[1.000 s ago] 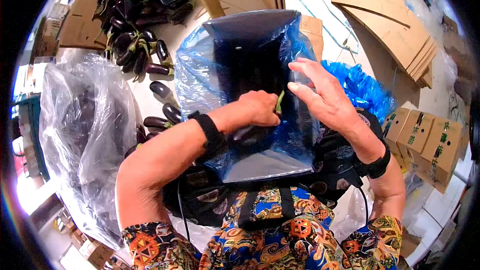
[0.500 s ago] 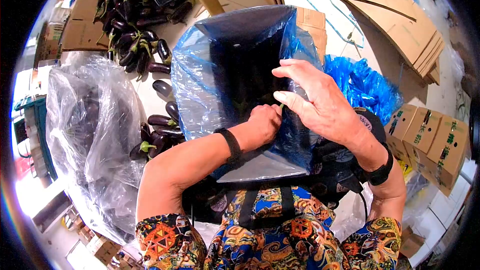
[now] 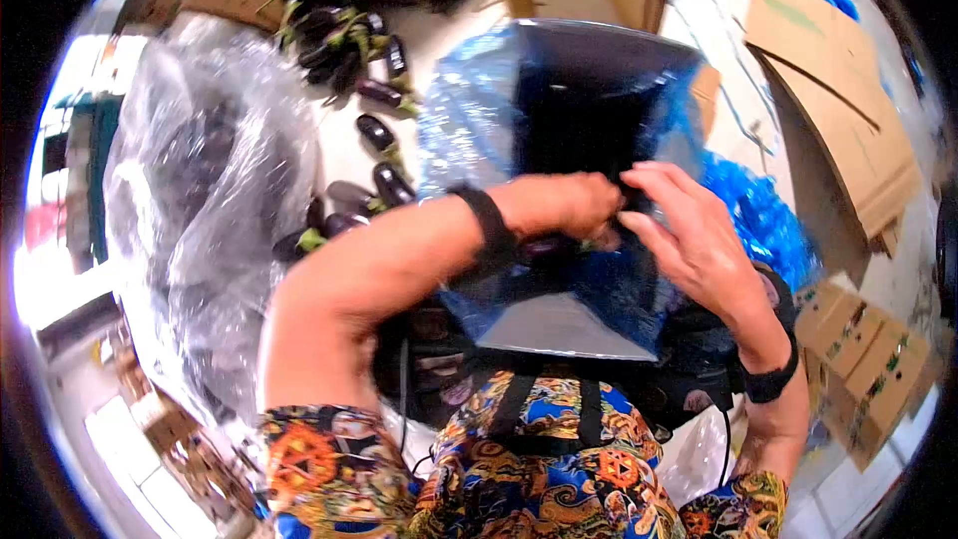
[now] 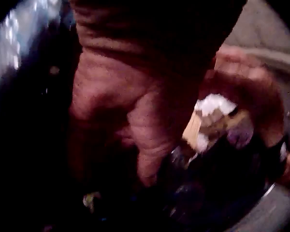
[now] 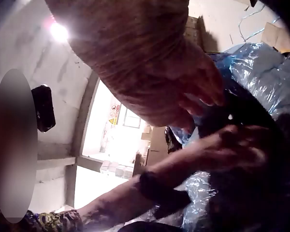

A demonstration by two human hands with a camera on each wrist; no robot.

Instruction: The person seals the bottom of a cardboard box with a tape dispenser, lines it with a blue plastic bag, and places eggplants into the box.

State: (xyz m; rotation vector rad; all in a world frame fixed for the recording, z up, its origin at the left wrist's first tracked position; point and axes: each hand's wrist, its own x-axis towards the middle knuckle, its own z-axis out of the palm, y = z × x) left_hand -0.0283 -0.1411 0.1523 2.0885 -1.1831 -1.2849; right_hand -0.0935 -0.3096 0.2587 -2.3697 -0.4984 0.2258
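Observation:
In the head view a blue plastic bag (image 3: 464,125), its mouth spread wide, stands in front of the person. My left hand (image 3: 589,205), blurred, reaches over the mouth from the left with its fingers curled. A dark purple eggplant (image 3: 547,252) shows just below that hand, which grips its stem end; the body is mostly in shadow. My right hand (image 3: 694,245) hovers at the bag's right side, thumb and fingers apart, holding nothing. Its fingertips come close to the left hand. The left wrist view shows a small green bit (image 4: 91,201) in the dark below the left hand.
Several loose eggplants (image 3: 377,133) lie on the floor left of the bag, below a larger heap (image 3: 334,30). A clear plastic bag (image 3: 205,200) sits further left. Crumpled blue plastic (image 3: 758,220), flat cardboard (image 3: 833,90) and a printed carton (image 3: 863,359) are on the right.
The head view has swung, so the surroundings sit further right. Over the bag's mouth, the left hand dipped nearer the body, then moved outward again. The right hand keeps its spread pose beside it.

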